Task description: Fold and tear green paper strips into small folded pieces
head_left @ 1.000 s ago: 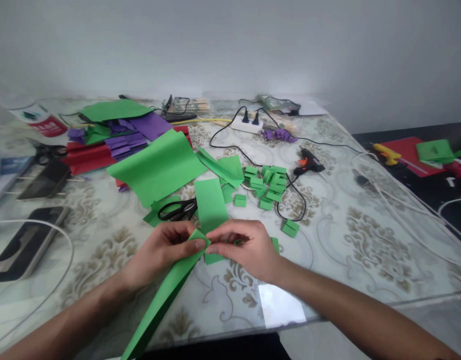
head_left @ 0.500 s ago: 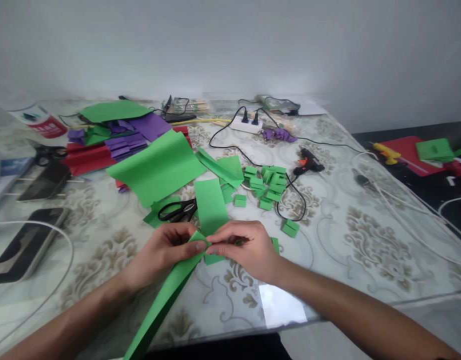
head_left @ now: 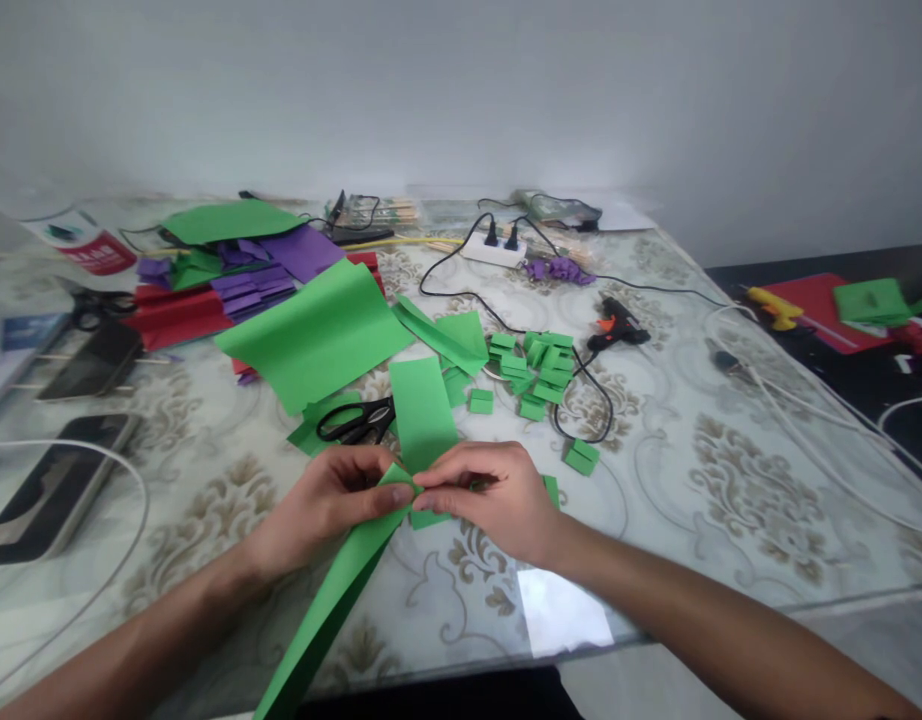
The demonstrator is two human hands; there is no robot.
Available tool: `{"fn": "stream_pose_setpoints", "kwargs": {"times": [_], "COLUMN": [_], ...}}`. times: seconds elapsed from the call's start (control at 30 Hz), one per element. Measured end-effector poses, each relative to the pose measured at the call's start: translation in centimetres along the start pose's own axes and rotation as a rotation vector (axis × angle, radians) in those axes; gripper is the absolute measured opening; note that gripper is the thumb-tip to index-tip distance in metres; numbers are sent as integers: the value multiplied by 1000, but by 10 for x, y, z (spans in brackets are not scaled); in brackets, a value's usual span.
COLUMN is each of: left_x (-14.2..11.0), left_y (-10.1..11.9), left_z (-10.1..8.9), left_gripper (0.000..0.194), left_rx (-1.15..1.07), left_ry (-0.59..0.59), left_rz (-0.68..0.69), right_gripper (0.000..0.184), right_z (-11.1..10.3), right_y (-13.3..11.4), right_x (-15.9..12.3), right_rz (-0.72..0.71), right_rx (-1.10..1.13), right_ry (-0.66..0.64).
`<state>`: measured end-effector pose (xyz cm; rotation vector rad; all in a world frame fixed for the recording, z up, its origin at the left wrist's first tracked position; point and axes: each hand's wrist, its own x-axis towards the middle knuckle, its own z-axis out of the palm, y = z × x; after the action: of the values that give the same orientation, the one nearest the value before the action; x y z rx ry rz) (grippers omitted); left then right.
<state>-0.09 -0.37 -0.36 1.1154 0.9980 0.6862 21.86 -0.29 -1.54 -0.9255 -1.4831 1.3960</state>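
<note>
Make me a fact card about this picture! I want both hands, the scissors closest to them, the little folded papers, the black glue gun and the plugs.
Left hand: pinching a long green strip
Right hand: fingertips at the strip's upper end
Closest scissors: black, lying just beyond the left hand
Folded papers: green, mostly clustered
Glue gun: orange trigger, right of the cluster
Plugs: two, black, in a white power strip

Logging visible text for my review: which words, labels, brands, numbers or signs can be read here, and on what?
No text is clear enough to quote.
Container label: white letters on red, too blurred to read.
Back packet: any print is too small to read.
Green strip: no writing visible.
</note>
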Motion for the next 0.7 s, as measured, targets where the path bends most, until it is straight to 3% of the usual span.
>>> {"fn": "stream_pose_setpoints", "kwargs": {"times": [0.4,0.7], "left_x": [1,1], "left_y": [1,3], "left_z": [0,1], "left_gripper": [31,34], "left_rx": [32,70], "left_ry": [-5,25], "left_rz": [18,11], "right_gripper": [20,24], "right_z": [1,1], "right_y": [0,-1], "right_x": [1,1], "right_rz": [20,147], "right_rx": [21,40], "right_ry": [3,-15]}}
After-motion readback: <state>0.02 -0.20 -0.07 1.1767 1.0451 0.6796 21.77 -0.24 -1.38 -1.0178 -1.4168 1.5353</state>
